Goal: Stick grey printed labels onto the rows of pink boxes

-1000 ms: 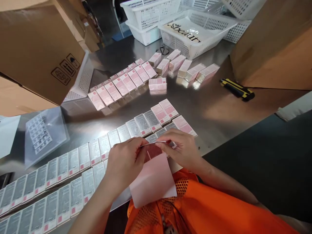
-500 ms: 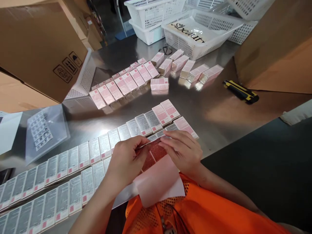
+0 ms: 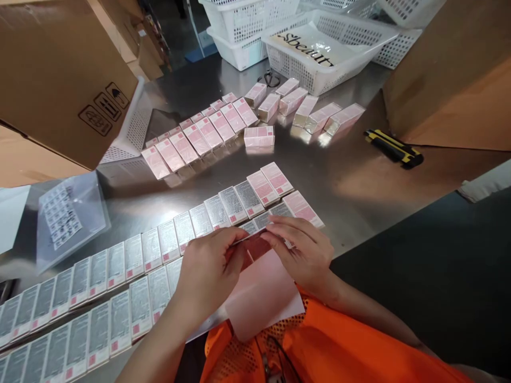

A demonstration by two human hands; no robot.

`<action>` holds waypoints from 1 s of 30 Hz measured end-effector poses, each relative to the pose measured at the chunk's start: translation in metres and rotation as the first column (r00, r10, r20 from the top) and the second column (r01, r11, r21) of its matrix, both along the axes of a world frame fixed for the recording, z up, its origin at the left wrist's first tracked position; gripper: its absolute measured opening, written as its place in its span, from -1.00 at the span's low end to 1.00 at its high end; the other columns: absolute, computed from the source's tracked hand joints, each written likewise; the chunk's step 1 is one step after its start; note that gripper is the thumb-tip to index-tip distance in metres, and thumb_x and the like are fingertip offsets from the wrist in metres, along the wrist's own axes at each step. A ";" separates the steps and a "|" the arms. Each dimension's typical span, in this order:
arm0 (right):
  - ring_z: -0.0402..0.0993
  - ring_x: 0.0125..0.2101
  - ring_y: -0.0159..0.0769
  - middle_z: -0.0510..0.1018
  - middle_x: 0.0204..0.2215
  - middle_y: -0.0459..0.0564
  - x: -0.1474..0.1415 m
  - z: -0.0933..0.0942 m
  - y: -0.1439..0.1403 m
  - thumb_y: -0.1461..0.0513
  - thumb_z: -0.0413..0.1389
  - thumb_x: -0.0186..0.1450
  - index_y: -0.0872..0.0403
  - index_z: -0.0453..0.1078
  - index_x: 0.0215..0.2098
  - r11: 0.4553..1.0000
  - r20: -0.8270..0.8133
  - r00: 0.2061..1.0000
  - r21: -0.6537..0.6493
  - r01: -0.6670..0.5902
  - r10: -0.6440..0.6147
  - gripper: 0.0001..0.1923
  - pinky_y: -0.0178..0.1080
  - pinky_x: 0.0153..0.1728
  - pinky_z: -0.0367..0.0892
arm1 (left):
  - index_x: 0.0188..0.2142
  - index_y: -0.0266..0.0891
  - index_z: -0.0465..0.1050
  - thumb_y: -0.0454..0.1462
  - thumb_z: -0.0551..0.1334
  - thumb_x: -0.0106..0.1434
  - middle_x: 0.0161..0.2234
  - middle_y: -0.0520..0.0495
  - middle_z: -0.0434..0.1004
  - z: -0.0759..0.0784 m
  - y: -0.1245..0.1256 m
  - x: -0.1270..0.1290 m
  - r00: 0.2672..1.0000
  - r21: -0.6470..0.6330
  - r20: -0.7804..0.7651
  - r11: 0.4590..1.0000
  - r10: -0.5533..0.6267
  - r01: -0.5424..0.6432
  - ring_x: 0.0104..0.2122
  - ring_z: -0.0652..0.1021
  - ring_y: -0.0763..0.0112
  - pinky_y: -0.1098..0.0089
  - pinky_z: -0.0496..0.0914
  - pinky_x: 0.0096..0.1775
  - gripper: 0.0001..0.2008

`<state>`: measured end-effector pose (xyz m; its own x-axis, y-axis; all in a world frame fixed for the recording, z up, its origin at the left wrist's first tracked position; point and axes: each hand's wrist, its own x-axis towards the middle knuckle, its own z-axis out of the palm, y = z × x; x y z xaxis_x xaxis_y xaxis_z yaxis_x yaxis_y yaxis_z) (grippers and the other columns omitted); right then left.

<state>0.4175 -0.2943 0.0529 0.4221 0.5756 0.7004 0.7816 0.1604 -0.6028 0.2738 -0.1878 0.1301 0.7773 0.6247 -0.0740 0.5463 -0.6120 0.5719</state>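
Observation:
My left hand (image 3: pixel 213 266) pinches the left side of a label sheet (image 3: pixel 265 298) with dark red panels and a pale pink flap hanging toward my lap. Across from it, my right hand (image 3: pixel 301 247) pinches the sheet's upper edge between thumb and fingers. Fingertips of both hands nearly meet there, and they hide part of the sheet. Just beyond lie two rows of small boxes, many with a silver-grey label (image 3: pixel 150 250) on top. At the right end of the rows, a pink box (image 3: pixel 303 208) shows no grey label.
More pink boxes (image 3: pixel 207 133) stand farther back, some loose. White baskets (image 3: pixel 311 69) line the far edge. A yellow-black cutter (image 3: pixel 393 149) lies by the right carton (image 3: pixel 451 80). Another carton (image 3: pixel 59 69) stands left, near a plastic sleeve with a printed sheet (image 3: pixel 62 215).
Both hands stay pinched on the label sheet. The left hand has shifted slightly, and less of the dark red panels shows now. The boxes stay where they were; the view has moved a little.

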 end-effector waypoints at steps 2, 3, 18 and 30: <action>0.58 -0.23 -0.23 0.64 -0.23 -0.01 0.002 0.002 0.001 0.35 0.22 0.24 -0.02 0.52 -0.24 1.000 0.018 1.000 -0.025 0.014 -0.013 -0.84 -0.18 -0.21 0.51 | -0.31 -0.14 0.52 -0.39 0.13 0.23 -0.46 0.10 0.60 -0.001 -0.002 -0.001 0.999 0.074 -0.013 0.997 -0.033 0.034 -0.49 0.54 0.45 0.46 0.30 -0.43 -0.79; 0.58 -0.23 -0.22 0.63 -0.24 0.01 0.003 0.002 0.001 0.34 0.21 0.25 -0.02 0.52 -0.28 0.999 0.032 0.999 -0.030 0.019 -0.018 -0.87 -0.17 -0.22 0.51 | -0.30 -0.14 0.52 -0.38 0.12 0.23 -0.42 0.08 0.62 -0.002 -0.002 -0.001 0.999 0.107 -0.016 0.993 -0.044 0.045 -0.48 0.55 0.43 0.44 0.30 -0.43 -0.79; 0.59 -0.17 -0.27 0.64 -0.20 0.01 -0.004 -0.004 -0.001 0.44 0.19 0.23 0.01 0.50 -0.07 1.000 0.076 0.997 0.005 -0.015 0.014 -0.65 -0.25 -0.10 0.52 | -0.35 -0.16 0.52 -0.43 0.14 0.18 -0.54 0.14 0.53 -0.002 -0.001 -0.005 1.000 -0.035 0.025 0.999 -0.005 0.006 -0.58 0.47 0.54 0.51 0.26 -0.49 -0.79; 0.60 -0.18 -0.26 0.64 -0.19 -0.02 -0.004 -0.004 0.000 0.43 0.15 0.26 -0.02 0.54 -0.16 0.999 0.043 0.998 0.015 -0.049 0.049 -0.71 -0.23 -0.12 0.54 | -0.34 -0.18 0.53 -0.35 0.16 0.25 -0.55 0.11 0.50 0.001 0.000 -0.005 1.000 -0.162 0.013 0.987 0.017 -0.015 -0.58 0.41 0.55 0.53 0.24 -0.51 -0.84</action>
<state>0.4135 -0.2943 0.0488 0.3633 0.5837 0.7262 0.7974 0.2084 -0.5664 0.2688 -0.1878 0.1309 0.7692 0.6176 -0.1640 0.5463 -0.5023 0.6702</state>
